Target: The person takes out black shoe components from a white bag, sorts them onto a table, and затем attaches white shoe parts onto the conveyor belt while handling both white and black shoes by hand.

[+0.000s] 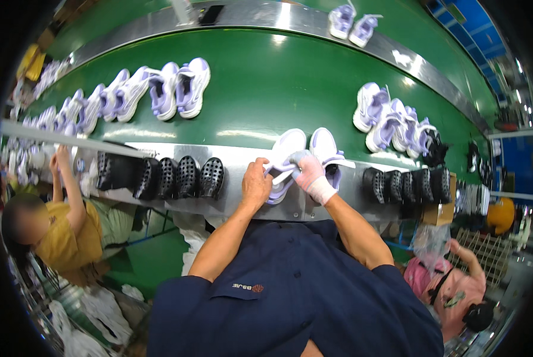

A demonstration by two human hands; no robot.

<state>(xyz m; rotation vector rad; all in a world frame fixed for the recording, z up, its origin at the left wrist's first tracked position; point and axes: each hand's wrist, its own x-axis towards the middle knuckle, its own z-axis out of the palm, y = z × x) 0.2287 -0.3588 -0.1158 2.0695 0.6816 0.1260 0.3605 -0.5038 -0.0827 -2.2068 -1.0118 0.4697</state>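
Observation:
A pair of white and lilac sneakers lies at the near edge of the green conveyor belt. My left hand grips the left sneaker of the pair on its side. My right hand, wearing a white glove, holds the same sneaker at its opening, fingers closed on a strap or tongue. The right sneaker lies just beside them, touching my right hand.
Rows of black perforated shoe lasts and more lasts line the metal ledge either side. More lilac sneakers and another group of lilac sneakers sit on the belt. A person in yellow works at left, a person in pink at right.

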